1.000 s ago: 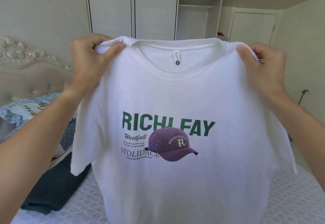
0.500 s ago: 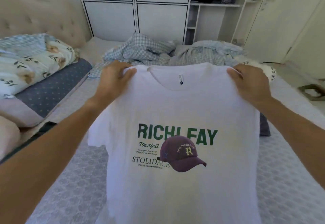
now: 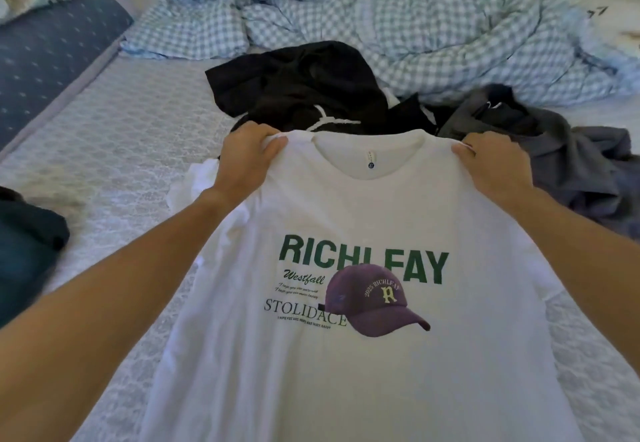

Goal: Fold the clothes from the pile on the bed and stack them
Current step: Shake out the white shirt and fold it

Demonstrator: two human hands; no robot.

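From the head camera, we hold a white cotton T-shirt with green lettering and a purple cap print (image 3: 363,233) spread out in front of us, print side up and facing us. Our left hand (image 3: 247,161) pinches the shirt's left shoulder, thumb over the top of the cloth and fingers (image 3: 277,145) curled round the seam; our right hand (image 3: 495,167) does the same at the other shoulder. Both sets of fingers are closed tight on the fabric, none hanging loose. We judge the two-shoulder grip is there to keep the collar taut and the body hanging square, so the shirt can be laid flat on the bed (image 3: 114,150) without creases before folding.

The shirt hangs over the pale quilted mattress cover, its hem out of sight below the frame. Just beyond the collar lies the unfolded pile: a crumpled black garment with a white drawstring (image 3: 301,88) and, to its right, a rumpled grey garment (image 3: 568,161), touching each other. Behind them a blue-and-white checked duvet (image 3: 398,11) is bunched up. At the left edge sits a dark blue folded garment (image 3: 27,247), likely the start of the stack, well apart from the pile, which leaves the middle of the bed as working room.
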